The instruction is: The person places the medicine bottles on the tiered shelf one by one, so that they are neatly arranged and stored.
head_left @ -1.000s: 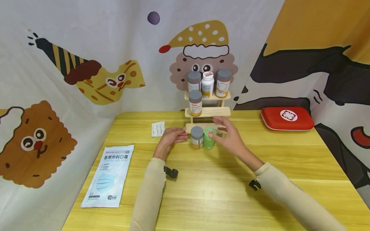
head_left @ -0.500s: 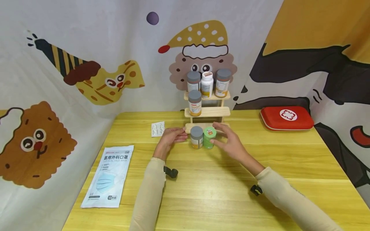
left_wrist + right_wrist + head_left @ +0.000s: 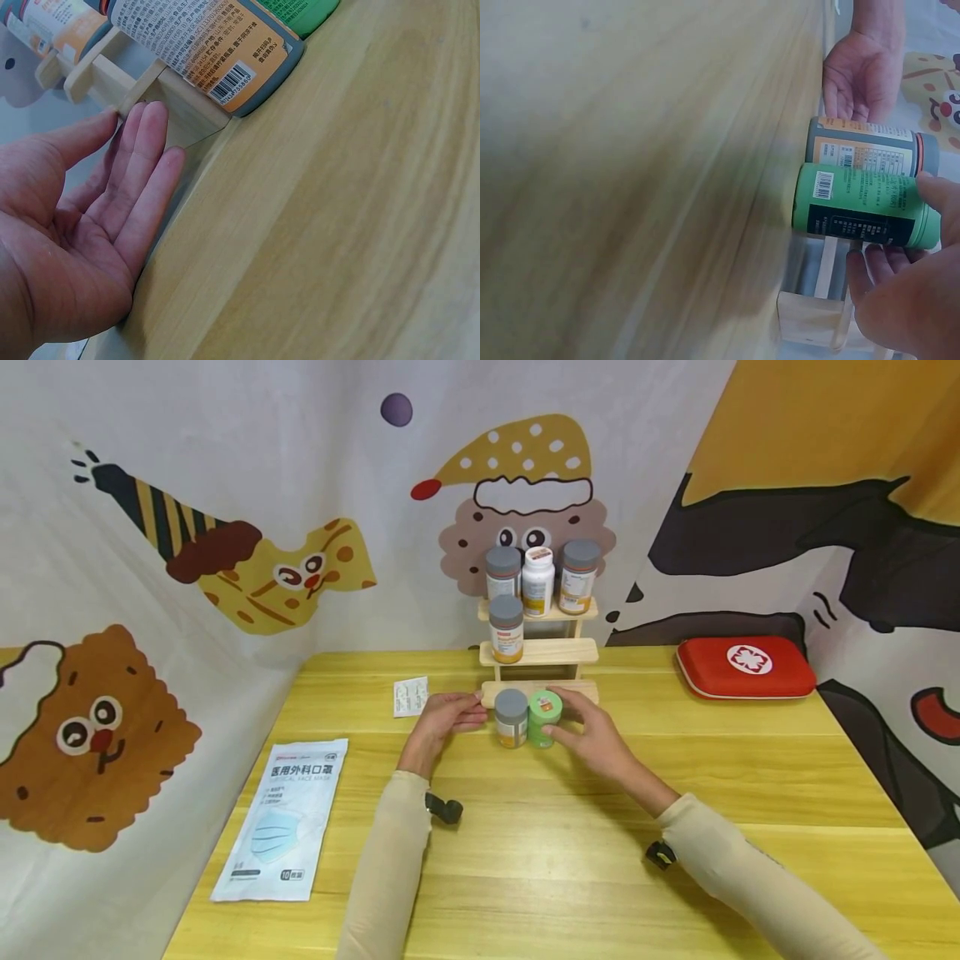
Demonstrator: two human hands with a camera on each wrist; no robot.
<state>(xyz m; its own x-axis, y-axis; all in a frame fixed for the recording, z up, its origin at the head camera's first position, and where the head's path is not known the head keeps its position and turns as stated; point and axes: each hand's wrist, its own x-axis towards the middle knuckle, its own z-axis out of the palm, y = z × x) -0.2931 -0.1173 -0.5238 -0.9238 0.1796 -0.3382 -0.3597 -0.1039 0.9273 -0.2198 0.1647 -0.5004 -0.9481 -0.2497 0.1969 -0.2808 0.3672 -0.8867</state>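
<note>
My left hand pinches the left end of the lowest step of a small wooden tiered rack, thumb above and fingertips below in the left wrist view. My right hand holds a green bottle, its thumb on the near side and its fingers reaching behind. That bottle stands upright on the table in front of the rack. Close against its left side is a grey-capped pill bottle with an orange and white label. The left wrist view shows that label's barcode beside my left fingertips.
Two grey-capped bottles and a white bottle fill the rack's top step. One more grey-capped bottle stands on the middle step. A blister pack and a face mask packet lie left, a red first-aid case right.
My right hand has moved in to the left, its thumb and fingers coming onto the green bottle. My left hand keeps its place at the rack's lowest step.
</note>
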